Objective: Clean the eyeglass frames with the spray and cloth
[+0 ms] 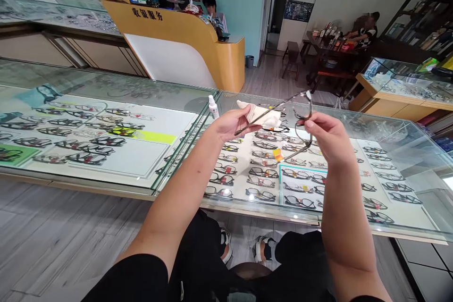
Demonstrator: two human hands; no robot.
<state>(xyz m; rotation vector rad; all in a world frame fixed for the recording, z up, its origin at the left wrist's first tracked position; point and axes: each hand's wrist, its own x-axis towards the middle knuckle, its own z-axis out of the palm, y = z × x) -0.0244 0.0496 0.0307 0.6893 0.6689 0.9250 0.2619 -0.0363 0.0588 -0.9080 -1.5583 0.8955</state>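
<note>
My right hand pinches a pair of eyeglasses by the frame front, above the glass display case. Its temples stretch out to the left, one with an orange tag near its end. My left hand is closed around a pale cleaning cloth, and the tip of the upper temple reaches that hand. Whether the fingers grip the temple too, I cannot tell. A small white spray bottle stands on the glass just beyond my left hand.
Rows of eyeglasses lie under the glass. Beyond stands a wooden reception counter with a person behind it. Another person sits at a dark table at the back right. A second display case is on the right.
</note>
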